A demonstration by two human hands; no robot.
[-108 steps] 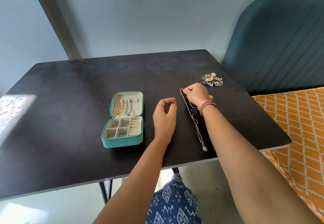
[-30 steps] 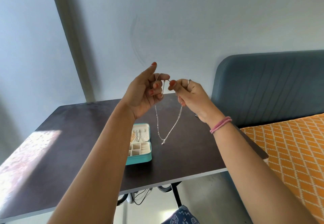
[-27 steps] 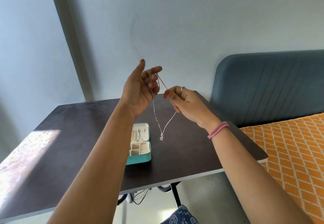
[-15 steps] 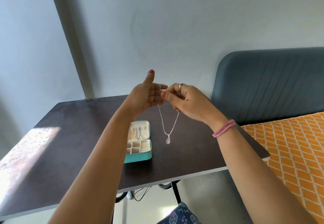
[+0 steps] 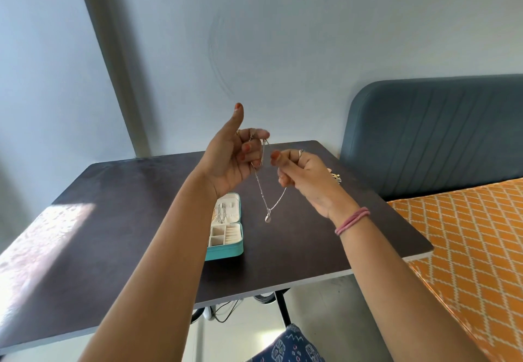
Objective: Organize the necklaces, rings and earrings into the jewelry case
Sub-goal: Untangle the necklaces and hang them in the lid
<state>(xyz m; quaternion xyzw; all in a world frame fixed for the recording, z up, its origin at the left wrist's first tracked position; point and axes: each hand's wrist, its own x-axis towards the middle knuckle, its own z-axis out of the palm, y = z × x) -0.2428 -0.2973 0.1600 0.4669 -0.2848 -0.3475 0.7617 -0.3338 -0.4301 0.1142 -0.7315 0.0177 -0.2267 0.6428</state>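
Jewelry case (image 5: 226,244), teal with cream lining, open on the dark tabletop (image 5: 113,220) toward its near edge, roughly midway along; chains already hang inside the upright lid, and the divided tray below shows square cells and ring rolls, with no piece visible in them. Left hand (image 5: 232,158), raised above the tabletop, thumb pointing up, the other fingers curled in and hooking the upper run of a silver necklace (image 5: 261,189). Right hand (image 5: 302,172), just beside the left, fingers curled, pinching the other run of the chain between thumb and forefinger; a ring shows on one finger and a pink band on the wrist. The necklace hangs in a narrow V between the two hands, in the air above the tabletop and to the right of the case, its small pendant (image 5: 267,218) at the lowest point. A small heap of unsorted jewelry (image 5: 335,177) lies near the far right corner of the tabletop, largely hidden behind the right hand.

Step in hand, as judged: straightening or checking the chain before stowing it. The next move calls for carrying it down to the lid and hanging it clear of the chains already there, so that they do not tangle.

No brand, label or legible writing is visible
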